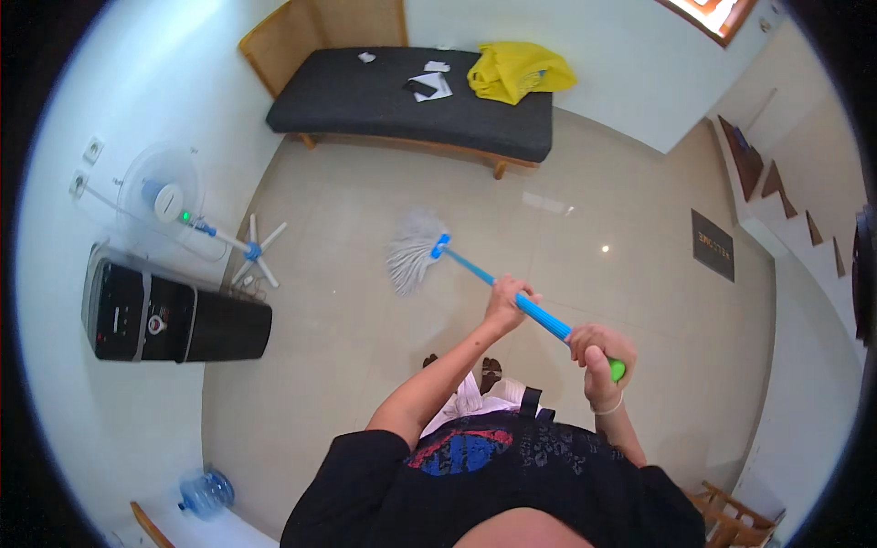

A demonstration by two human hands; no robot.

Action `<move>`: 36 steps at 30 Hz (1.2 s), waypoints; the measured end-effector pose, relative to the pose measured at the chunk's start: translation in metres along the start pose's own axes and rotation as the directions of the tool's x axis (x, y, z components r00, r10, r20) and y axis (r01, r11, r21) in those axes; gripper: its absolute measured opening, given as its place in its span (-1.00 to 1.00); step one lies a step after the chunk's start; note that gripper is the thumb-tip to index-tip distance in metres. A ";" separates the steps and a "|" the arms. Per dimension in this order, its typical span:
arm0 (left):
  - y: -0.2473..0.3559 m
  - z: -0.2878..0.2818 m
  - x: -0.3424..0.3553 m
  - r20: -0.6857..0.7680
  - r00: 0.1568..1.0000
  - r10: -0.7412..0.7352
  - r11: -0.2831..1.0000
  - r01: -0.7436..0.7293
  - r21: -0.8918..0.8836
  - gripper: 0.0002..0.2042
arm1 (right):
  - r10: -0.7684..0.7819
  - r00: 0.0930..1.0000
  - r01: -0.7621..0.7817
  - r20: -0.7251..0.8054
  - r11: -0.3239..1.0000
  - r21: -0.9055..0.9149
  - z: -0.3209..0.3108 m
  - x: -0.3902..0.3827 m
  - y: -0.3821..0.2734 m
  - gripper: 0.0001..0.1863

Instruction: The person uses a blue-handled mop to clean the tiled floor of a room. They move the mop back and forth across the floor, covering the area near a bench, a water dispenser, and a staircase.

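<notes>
A string mop with a blue handle (pixel 546 319) slants across the space in front of me. Its grey-white strands (pixel 416 253) are spread on the tiled floor, joined to the pole by a blue head piece. My left hand (pixel 509 305) is wrapped around the middle of the pole. Higher up, my right hand (pixel 603 360) grips the pole close to its green end cap (pixel 617 369). Both sets of fingers are closed on the handle.
Ahead stands a dark cushioned bench (pixel 402 100) with a yellow cloth (pixel 516 71), papers and a phone. At left are a white fan (pixel 169 203) and a black water dispenser (pixel 183 315). A doormat (pixel 713 245) and stairs (pixel 776 187) lie right; a water bottle (pixel 207 493), lower left.
</notes>
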State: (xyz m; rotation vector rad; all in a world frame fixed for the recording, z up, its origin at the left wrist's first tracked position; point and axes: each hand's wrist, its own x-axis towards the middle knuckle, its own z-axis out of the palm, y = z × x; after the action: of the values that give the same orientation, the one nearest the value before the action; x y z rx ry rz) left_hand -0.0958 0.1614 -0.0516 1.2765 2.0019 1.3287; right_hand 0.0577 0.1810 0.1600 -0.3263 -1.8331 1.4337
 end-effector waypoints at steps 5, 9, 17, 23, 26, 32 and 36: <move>0.015 0.033 0.029 0.442 0.891 0.104 0.936 -0.237 0.259 -0.66 | -0.096 0.963 0.043 -0.251 0.976 -0.212 0.001 -0.036 0.015 -0.75; 0.031 0.050 0.039 0.472 0.873 0.120 0.940 -0.253 0.229 -0.63 | -0.167 0.876 0.139 -0.453 0.986 -0.096 -0.016 -0.028 0.020 -0.73; 0.070 0.004 -0.014 0.287 0.939 -0.190 0.943 0.093 0.319 -0.76 | 0.097 0.924 0.072 -0.370 0.906 0.416 -0.055 0.026 -0.001 -0.67; -0.068 -0.076 -0.133 -0.162 0.907 -0.389 0.819 0.421 0.389 -0.93 | 0.419 0.890 -0.456 0.181 0.806 0.378 0.051 0.011 0.083 -0.68; -0.117 -0.119 -0.185 -0.390 0.805 -0.447 0.679 0.589 0.438 -0.94 | 0.337 0.790 -0.520 0.513 0.811 0.268 0.107 -0.004 0.106 -0.69; -0.105 -0.126 -0.183 -0.489 0.769 -0.412 0.698 0.611 0.372 -0.94 | 0.204 0.758 -0.408 0.620 0.889 0.207 0.109 0.003 0.101 -0.68; -0.058 -0.061 -0.109 -0.413 0.900 -0.139 0.905 0.285 0.317 -0.92 | 0.300 0.903 -0.391 0.308 0.871 0.298 0.023 0.017 0.057 -0.70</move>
State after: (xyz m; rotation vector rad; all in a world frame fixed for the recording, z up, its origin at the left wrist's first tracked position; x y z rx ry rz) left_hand -0.1141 0.0300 -0.0895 0.9449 2.6853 1.1969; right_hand 0.0161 0.1938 0.1135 -0.3126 -1.7199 2.1088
